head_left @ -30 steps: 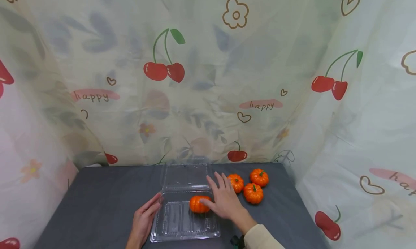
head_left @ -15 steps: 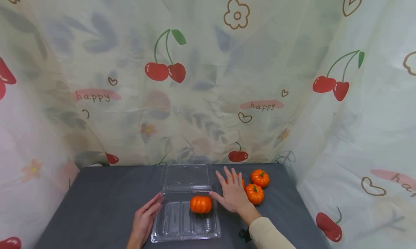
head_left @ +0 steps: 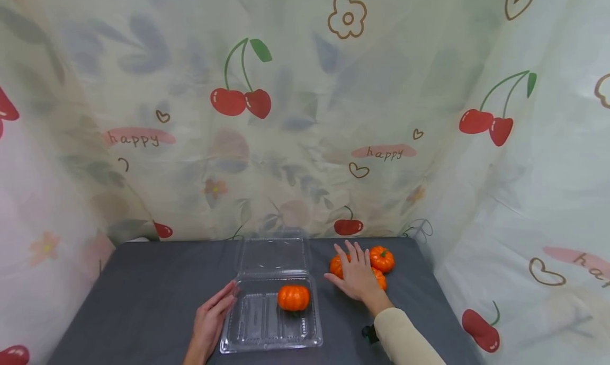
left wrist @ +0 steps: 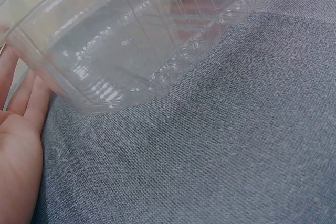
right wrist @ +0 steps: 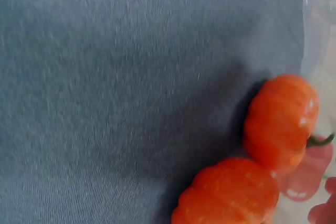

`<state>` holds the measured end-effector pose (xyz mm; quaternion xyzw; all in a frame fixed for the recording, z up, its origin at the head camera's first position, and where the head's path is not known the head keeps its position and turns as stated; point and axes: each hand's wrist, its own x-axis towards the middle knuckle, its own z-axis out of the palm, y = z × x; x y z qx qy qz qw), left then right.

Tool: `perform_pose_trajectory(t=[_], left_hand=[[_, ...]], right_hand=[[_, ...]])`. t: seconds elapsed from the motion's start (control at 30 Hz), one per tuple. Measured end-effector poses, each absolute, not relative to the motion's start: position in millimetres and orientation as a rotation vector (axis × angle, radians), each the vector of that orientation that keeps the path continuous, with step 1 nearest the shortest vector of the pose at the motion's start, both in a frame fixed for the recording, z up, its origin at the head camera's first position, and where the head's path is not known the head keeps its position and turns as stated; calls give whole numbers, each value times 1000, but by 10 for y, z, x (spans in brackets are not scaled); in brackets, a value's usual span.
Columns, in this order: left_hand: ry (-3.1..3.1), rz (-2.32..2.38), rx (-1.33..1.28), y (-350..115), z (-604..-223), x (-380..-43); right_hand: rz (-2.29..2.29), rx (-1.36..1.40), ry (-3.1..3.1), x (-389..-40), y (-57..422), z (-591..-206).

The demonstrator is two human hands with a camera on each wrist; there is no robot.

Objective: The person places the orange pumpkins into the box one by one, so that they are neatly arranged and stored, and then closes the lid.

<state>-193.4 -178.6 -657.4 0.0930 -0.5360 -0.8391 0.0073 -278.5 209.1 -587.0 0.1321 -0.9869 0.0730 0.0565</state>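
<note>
A clear plastic clamshell container (head_left: 271,347) lies with its lid (head_left: 274,256) folded back. One small orange pumpkin (head_left: 293,298) rests in its base on the right side. My left hand (head_left: 212,317) touches the container's left edge; the left wrist view shows its fingers (left wrist: 37,100) extended along the clear wall. Over a cluster of pumpkins to the right, my right hand (head_left: 355,275) spreads its fingers. Beneath it are a left pumpkin (head_left: 335,266) and a front pumpkin (head_left: 380,279), both partly hidden. A third pumpkin (head_left: 383,259) sits behind. Contact with the right hand is unclear.
Dark grey cloth (head_left: 147,296) covers the table. A pale curtain (head_left: 295,89) printed with cherries and flowers encloses the back and both sides. A small black object (head_left: 369,334) shows beside the right sleeve (head_left: 405,333).
My right hand has moved right, away from the pumpkin in the container, to the pumpkin cluster. That pumpkin stays in the base. My left hand keeps its place at the container's edge.
</note>
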Motion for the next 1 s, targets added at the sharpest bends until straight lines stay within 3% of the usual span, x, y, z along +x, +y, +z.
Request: perform_pose_trajectory(t=[0.53, 1.0], left_hand=[[-1672, -2615, 314, -1775, -6565, -1941], [-1672, -2624, 364, -1778, -6567, -1954]], right_hand=[[298, 296, -3125, -2975, 2323, -5851], [201, 292, -3168, -2977, 2239, -5862]])
